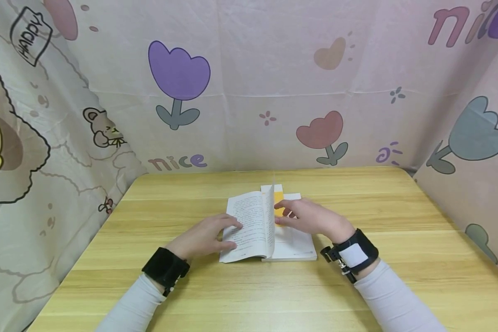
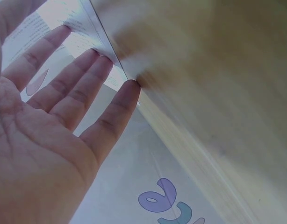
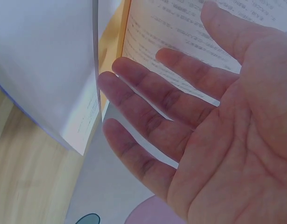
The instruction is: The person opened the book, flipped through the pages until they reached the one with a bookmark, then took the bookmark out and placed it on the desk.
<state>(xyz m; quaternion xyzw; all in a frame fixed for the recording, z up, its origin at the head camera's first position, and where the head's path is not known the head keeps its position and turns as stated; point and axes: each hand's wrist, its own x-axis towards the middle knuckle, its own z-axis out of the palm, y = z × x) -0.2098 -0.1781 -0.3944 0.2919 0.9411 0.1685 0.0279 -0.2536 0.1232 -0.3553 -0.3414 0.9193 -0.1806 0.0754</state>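
Note:
An open book (image 1: 249,226) lies near the middle of the table, printed text on its left page. Near its spine a page (image 1: 270,221) stands almost upright. My left hand (image 1: 205,236) rests on the outer part of the left page with fingers spread; in the left wrist view its fingertips (image 2: 132,86) lie along the paper's edge. Beside the standing page is my right hand (image 1: 311,217), its fingers extended and slightly bent over the mostly white right side (image 1: 292,248). The right wrist view shows nothing gripped in it; whether a fingertip touches the page, I cannot tell.
An orange-yellow patch (image 1: 278,199) shows beside the standing page, partly hidden by the right hand. The book lies on a wood-grain table (image 1: 249,295). A printed cloth (image 1: 249,60) with flowers and lettering hangs behind and along both sides. Each wrist wears a black strap (image 1: 164,269).

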